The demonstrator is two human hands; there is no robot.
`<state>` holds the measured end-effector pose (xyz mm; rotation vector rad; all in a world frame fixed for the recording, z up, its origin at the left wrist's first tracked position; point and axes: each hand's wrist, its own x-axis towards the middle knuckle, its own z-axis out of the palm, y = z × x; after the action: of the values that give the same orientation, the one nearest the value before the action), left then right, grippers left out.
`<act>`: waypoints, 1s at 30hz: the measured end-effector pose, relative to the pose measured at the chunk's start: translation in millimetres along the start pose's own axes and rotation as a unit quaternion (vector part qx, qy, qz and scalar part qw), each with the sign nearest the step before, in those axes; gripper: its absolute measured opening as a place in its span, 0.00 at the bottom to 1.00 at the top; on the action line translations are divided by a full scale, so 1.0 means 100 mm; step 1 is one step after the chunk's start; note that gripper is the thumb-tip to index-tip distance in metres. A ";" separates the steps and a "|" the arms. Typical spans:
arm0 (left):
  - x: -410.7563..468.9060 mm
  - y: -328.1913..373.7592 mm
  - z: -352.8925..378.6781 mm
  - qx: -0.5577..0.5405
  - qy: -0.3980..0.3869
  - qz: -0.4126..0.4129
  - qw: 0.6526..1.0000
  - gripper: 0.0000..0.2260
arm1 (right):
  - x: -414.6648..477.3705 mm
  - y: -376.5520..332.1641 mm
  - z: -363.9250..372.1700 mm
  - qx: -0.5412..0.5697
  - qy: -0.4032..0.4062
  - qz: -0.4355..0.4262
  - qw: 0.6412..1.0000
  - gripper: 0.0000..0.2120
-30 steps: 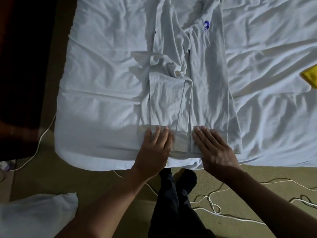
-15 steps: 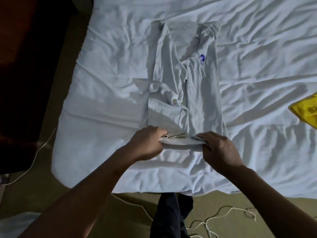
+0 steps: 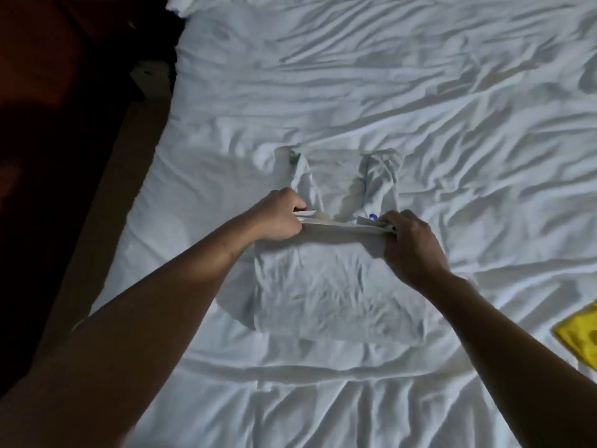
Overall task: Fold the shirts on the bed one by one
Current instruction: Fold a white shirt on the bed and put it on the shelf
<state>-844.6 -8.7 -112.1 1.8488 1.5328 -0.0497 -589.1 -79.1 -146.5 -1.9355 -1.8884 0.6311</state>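
Observation:
A white shirt (image 3: 336, 292) lies on the white bed sheet (image 3: 420, 108), its sides folded in and its lower half doubled over towards the collar. A small blue logo (image 3: 373, 216) shows just past the raised hem. My left hand (image 3: 279, 218) grips the hem's left corner. My right hand (image 3: 408, 242) pinches the right corner. Between them the hem is stretched tight, a little above the shirt. Collar and shoulders (image 3: 342, 176) stick out beyond the hem.
A yellow garment (image 3: 578, 337) lies at the bed's right edge. Dark wooden furniture (image 3: 64, 124) stands along the left side of the bed. The sheet is wrinkled all over.
Both hands went from lying flat on the hem at the bed's near edge to gripping it, and carried it up over the shirt towards the collar.

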 end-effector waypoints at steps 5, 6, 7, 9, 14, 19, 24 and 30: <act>0.75 -0.16 -0.22 -0.047 0.056 -0.018 0.997 0.08 | 0.78 0.04 0.00 -0.003 0.014 0.015 1.000 0.16; 0.89 -0.20 -0.25 -0.054 0.062 -0.014 0.997 0.06 | 0.92 0.06 0.00 -0.013 0.015 0.015 1.000 0.16; 1.02 -0.22 -0.29 -0.061 0.065 -0.009 0.996 0.04 | 1.07 0.10 0.01 -0.024 0.015 0.016 0.999 0.17; 1.26 -0.26 -0.35 -0.075 0.070 -0.009 0.995 0.05 | 1.33 0.17 0.04 -0.037 0.002 0.026 0.999 0.17; 1.76 -0.38 -0.39 -0.097 0.101 -0.040 0.989 0.07 | 1.86 0.33 0.12 -0.047 -0.042 0.029 0.998 0.18; 2.00 -0.48 -0.42 -0.149 0.128 -0.048 0.979 0.10 | 2.18 0.45 0.19 -0.058 -0.068 0.037 0.995 0.20; 2.07 -0.49 -0.29 -0.188 0.161 -0.036 0.968 0.18 | 2.28 0.53 0.26 -0.034 -0.050 0.048 0.997 0.13; 2.14 -0.54 -0.17 -0.199 0.194 -0.022 0.960 0.23 | 2.25 0.68 0.32 0.012 -0.021 0.056 0.998 0.13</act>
<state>-835.7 182.1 -224.1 1.5574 1.6928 0.5922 -548.7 141.5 -224.5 -2.0388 -1.7991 0.7296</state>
